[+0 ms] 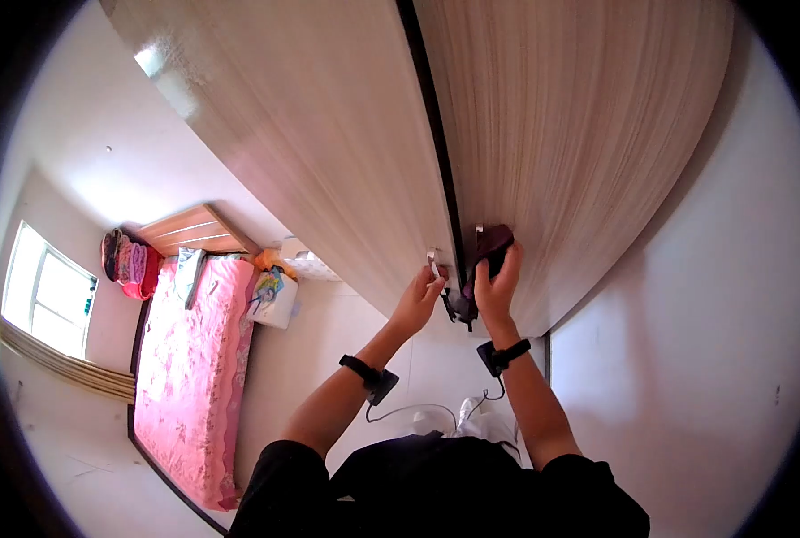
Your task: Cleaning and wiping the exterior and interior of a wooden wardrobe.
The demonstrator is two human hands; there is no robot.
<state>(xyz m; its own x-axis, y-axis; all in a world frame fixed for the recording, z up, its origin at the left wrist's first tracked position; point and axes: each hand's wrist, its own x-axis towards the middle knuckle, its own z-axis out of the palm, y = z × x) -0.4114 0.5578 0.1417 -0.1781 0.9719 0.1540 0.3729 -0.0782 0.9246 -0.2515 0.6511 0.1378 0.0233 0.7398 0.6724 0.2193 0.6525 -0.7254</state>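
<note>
A tall wood-grain wardrobe stands before me, its left door (319,134) and right door (561,128) parted by a dark vertical gap. My left hand (416,301) has its fingers closed around the lower part of the metal handle (432,256) on the left door. In my right hand (498,286) is a dark maroon item (492,243), which looks like soft fabric, held just below the right door's metal handle (479,230). Its lower end, with dark strap-like pieces (463,309), hangs between my hands. What it is exactly I cannot tell.
Off to the left is a bed with a pink floral cover (191,363) and a wooden headboard (191,232). A white box-like stand (275,302) with items on top sits beside it. A white wall (675,376) rises close on the right. Wrist straps with a cable cross my forearms.
</note>
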